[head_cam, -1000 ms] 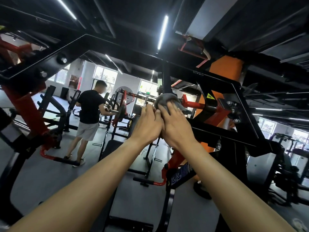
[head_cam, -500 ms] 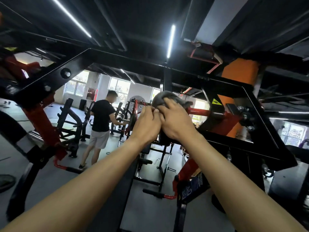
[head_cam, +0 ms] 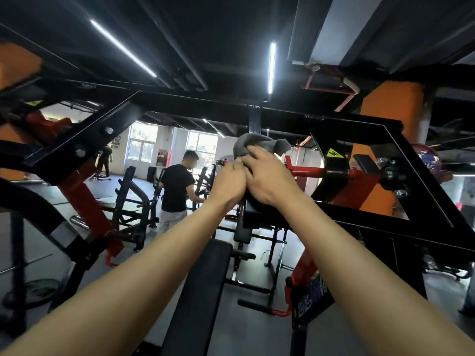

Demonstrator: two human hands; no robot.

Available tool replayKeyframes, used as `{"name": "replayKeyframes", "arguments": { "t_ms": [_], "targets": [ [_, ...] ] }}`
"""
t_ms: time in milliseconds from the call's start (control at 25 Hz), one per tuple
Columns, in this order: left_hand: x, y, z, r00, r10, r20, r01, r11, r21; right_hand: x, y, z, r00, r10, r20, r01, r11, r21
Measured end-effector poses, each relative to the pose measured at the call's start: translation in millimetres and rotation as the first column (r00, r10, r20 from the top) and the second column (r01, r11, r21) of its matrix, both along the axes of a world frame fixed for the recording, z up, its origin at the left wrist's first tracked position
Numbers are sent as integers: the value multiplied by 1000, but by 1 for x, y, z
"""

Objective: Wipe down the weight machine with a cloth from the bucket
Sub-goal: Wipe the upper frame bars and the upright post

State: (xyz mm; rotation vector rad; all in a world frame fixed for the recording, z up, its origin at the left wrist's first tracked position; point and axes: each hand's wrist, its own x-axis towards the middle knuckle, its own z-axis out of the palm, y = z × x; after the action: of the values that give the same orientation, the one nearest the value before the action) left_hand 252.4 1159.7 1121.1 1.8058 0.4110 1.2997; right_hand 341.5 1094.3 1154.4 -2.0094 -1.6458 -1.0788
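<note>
Nearest us, two bare forearms reach up over a black bench pad (head_cam: pixel 203 291) that lies below the upright post (head_cam: pixel 254 122) of the weight machine (head_cam: pixel 180 105). We take that post as our mark. Just below it the left hand (head_cam: pixel 227 185) and the right hand (head_cam: pixel 270 181) meet, touching side by side. The right hand's fingers lie pressed together and bent over the grey cloth (head_cam: pixel 259 145), gripping it. The left hand's fingers are curled close together with their tips at the cloth's lower edge, but we cannot tell whether they pinch it. The cloth sits bunched at the foot of the post, and we cannot tell whether it touches the metal. Right of the post, a yellow warning sticker (head_cam: pixel 334 153) sits on the frame, with an orange pillar (head_cam: pixel 385 109) behind it. Left of the post and farther off, a person in a black shirt (head_cam: pixel 176 188) stands among other machines. Beyond them, bright windows (head_cam: pixel 142 145) line the far wall.
</note>
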Motion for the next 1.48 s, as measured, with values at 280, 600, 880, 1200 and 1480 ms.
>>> {"name": "replayKeyframes", "arguments": {
  "t_ms": [280,600,880,1200,1480],
  "targets": [
    [-3,0,-25,994,106,-8,-105,993,52,-19,-25,-43,998,54,-36,-49,991,128],
    [5,-2,-21,987,158,-4,-156,981,111,-9,-20,-37,986,116,-118,-99,985,143],
    [2,1,-11,998,61,-1,-56,925,377,-2,-22,-21,999,0,-39,5,989,147],
    [22,4,-8,998,63,25,-67,956,287,5,-24,-6,996,-16,-87,26,993,113],
    [16,10,23,860,503,-90,-409,783,469,11,-9,3,986,47,-158,-33,995,91]
  ]
}}
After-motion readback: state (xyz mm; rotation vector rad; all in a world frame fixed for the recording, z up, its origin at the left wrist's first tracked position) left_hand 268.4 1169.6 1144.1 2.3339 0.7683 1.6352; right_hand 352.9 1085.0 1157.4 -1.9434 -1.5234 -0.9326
